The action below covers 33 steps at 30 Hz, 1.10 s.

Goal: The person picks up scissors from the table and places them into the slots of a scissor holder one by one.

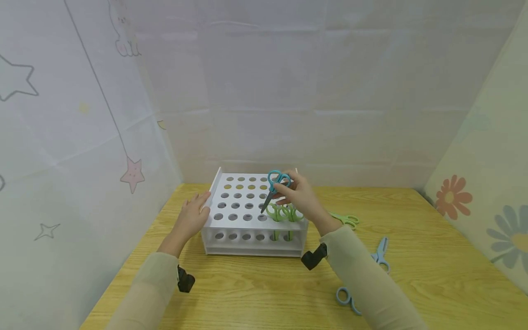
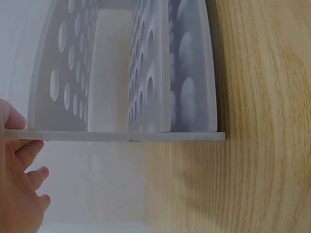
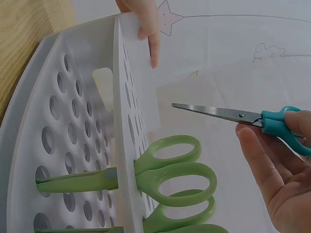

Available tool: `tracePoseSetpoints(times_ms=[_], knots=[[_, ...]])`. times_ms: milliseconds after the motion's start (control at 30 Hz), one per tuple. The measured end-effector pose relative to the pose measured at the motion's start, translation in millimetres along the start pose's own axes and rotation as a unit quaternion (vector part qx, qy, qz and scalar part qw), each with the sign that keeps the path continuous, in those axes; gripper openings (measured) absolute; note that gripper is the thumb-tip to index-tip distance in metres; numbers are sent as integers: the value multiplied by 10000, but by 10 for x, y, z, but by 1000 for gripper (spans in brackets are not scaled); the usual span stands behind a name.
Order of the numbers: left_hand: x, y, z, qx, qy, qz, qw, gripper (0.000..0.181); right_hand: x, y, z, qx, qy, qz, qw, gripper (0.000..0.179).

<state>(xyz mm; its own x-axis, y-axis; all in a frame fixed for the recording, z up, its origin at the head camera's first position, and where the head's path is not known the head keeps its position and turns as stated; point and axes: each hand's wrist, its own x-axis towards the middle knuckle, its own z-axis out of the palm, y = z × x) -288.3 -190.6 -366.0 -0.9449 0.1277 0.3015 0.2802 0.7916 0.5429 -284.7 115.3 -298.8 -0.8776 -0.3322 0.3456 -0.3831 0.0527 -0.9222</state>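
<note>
A white rack (image 1: 255,223) with rows of round holes stands on the wooden table. My left hand (image 1: 191,214) holds the rack's left side panel (image 2: 112,136) near its top edge, thumb on one face and fingers on the other. Above the rack's front right part, my right hand (image 1: 304,196) pinches teal-handled scissors (image 3: 272,123) by the handle. Their bare metal blades (image 1: 267,201) point down and to the left, apart from the rack in the right wrist view. Two green scissors (image 1: 277,214) stand upright in front-row holes at the right, loops on top.
To the right of the rack lie more green scissors (image 1: 343,217), partly hidden by my right arm. Nearer on that side are blue scissors (image 1: 381,255) and another blue pair (image 1: 346,299), also partly covered by the sleeve. A pale patterned curtain (image 1: 264,101) surrounds the table.
</note>
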Motion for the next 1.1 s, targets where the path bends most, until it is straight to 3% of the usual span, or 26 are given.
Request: tracePoseSetpoints(times_ms=[1100], knots=[[-19, 16, -23, -3, -24, -22, 10000, 51, -13, 96, 193, -1423, 25, 359, 9892, 12]])
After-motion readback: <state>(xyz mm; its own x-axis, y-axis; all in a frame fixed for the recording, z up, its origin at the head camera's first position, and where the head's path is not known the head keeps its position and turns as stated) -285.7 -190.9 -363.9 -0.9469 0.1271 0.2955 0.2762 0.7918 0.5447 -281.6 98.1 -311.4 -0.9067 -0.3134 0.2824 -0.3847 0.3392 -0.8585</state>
